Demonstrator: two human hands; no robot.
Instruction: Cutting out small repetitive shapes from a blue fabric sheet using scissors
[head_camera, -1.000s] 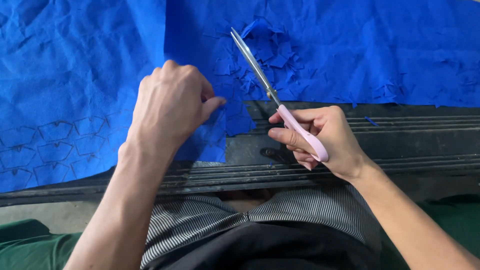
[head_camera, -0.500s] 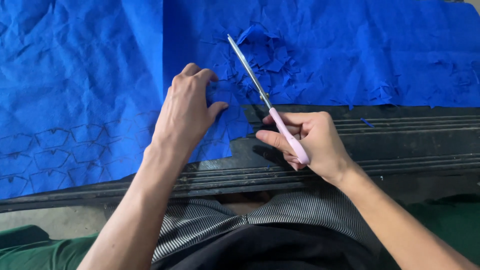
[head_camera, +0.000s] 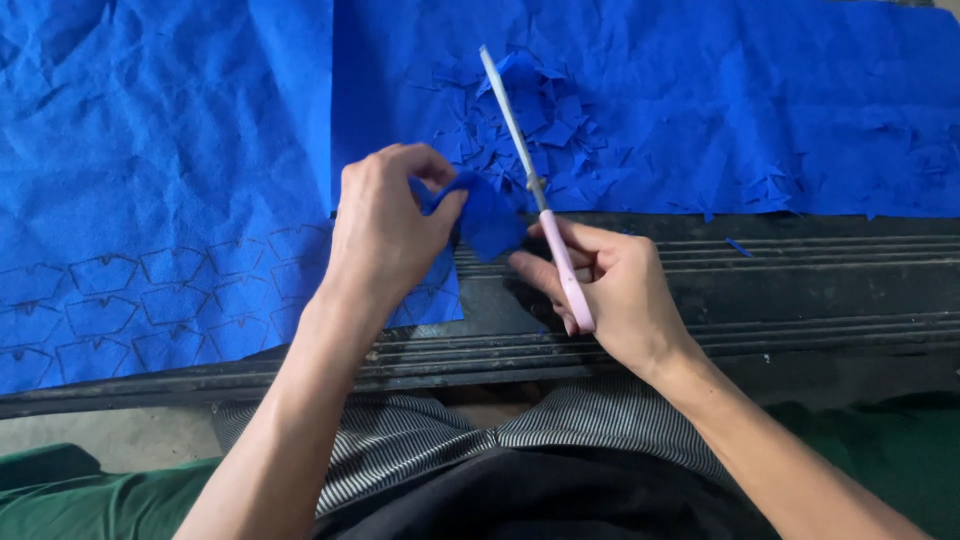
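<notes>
Head view shows the left hand (head_camera: 385, 225) pinching a small cut piece of blue fabric (head_camera: 490, 218) between thumb and the curled fingers (head_camera: 425, 165), lifted a little above the front edge of the dark ribbed surface (head_camera: 800, 275). The right hand (head_camera: 610, 290) is just beside it, on the right, and its fingers are closed around the pink handle of the scissors (head_camera: 545, 200). The long axis of the scissors runs from the handle near the body up and slightly to the left, so the metal blades point away from the person, toward the heap of small blue scraps (head_camera: 530, 125) lying on the large blue fabric sheet (head_camera: 180, 130). The blades appear closed, or almost closed (they look like one thin line). The held piece lies directly to the left of the scissors, near the place where blade meets handle, and it seems to touch or nearly touch the right thumb; I cannot tell which. Both hands are therefore about equally near to the piece, but only the left one grips it. On the left part of the sheet, rows of drawn outline shapes (head_camera: 150, 300) are visible, well apart from the blades.
</notes>
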